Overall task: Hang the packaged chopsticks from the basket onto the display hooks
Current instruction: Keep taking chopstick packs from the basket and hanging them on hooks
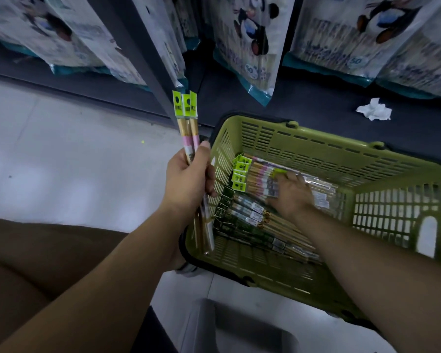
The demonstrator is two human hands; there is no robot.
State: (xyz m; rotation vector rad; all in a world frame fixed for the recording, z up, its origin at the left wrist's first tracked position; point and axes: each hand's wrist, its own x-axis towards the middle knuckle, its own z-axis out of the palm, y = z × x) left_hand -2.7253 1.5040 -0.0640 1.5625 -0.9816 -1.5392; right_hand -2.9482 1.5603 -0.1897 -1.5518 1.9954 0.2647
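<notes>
The left hand [186, 179] has its grip curled round three chopstick packs [187, 108], held upright just beside the green basket [303, 138]. The right hand [294, 197] reaches inside, grip spread flat on the stacked packs [255, 173].

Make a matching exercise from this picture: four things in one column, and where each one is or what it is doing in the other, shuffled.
Column one
1. left hand
2. right hand
3. crumpled white tissue
4. green slatted plastic basket

Column two
A. lies on the dark shelf base
B. contains loose chopstick packets
C. grips three clear packets with yellow-green labels
D. reaches into the basket, touching packets

Pairs: 1-C, 2-D, 3-A, 4-B
</notes>
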